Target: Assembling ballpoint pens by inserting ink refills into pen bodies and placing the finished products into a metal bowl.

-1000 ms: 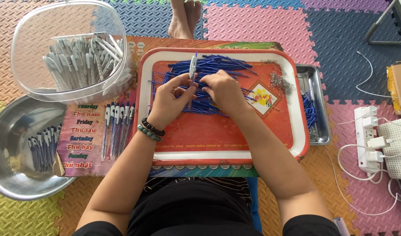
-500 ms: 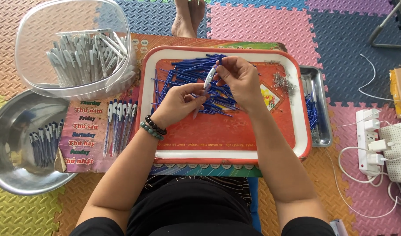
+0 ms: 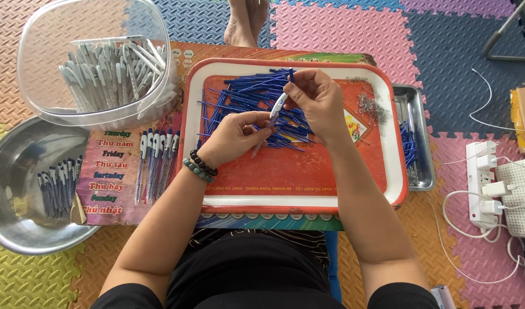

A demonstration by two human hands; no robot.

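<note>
Pen barrel (image 3: 276,109), white plastic and slim, sits above the red tray (image 3: 308,183), clamped between both hands: the left hand (image 3: 234,137) pinches its lower end and the right hand (image 3: 317,100) its upper end, beside one blue refill (image 3: 291,74). Beyond lies one loose heap of thin blue refills (image 3: 245,100). Left of the tray, about six finished pens (image 3: 156,163) lie side by side. Farther left are one steel bowl (image 3: 16,166) and one clear plastic tub (image 3: 93,63) of white barrels.
</note>
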